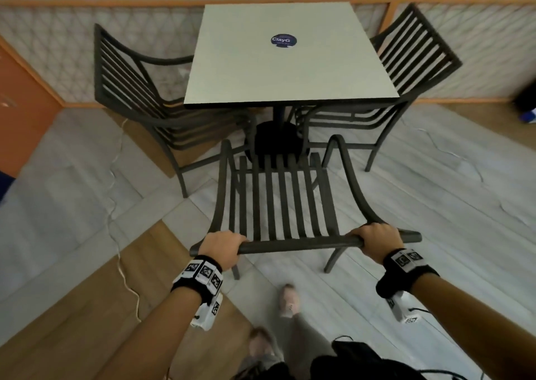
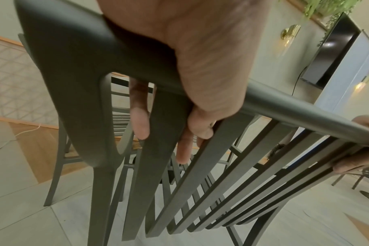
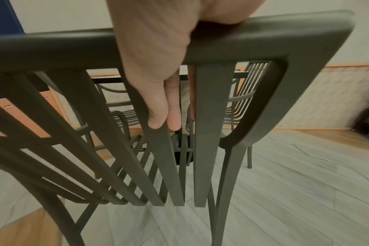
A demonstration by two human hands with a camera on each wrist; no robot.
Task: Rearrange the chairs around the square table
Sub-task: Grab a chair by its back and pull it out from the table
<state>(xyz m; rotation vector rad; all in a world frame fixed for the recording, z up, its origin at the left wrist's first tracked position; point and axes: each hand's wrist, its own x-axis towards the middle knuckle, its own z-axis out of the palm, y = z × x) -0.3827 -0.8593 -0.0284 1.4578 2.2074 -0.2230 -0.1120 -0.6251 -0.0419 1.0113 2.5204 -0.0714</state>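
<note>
A dark grey slatted chair (image 1: 278, 202) stands in front of me, facing the square white table (image 1: 290, 57). My left hand (image 1: 223, 244) grips the left end of its top rail (image 1: 301, 244), and my right hand (image 1: 377, 239) grips the right end. In the left wrist view my left hand (image 2: 192, 69) wraps the rail (image 2: 284, 106), fingers curled down behind the slats. The right wrist view shows my right hand (image 3: 158, 66) hooked over the rail (image 3: 53, 48) the same way. One matching chair (image 1: 139, 95) sits at the table's left side, another chair (image 1: 406, 75) at its right.
A patterned low wall with orange trim (image 1: 58, 46) runs behind the table. A white cable (image 1: 119, 252) trails across the floor on the left. My feet (image 1: 288, 300) are just behind the chair. A dark bag (image 1: 526, 101) lies at the far right.
</note>
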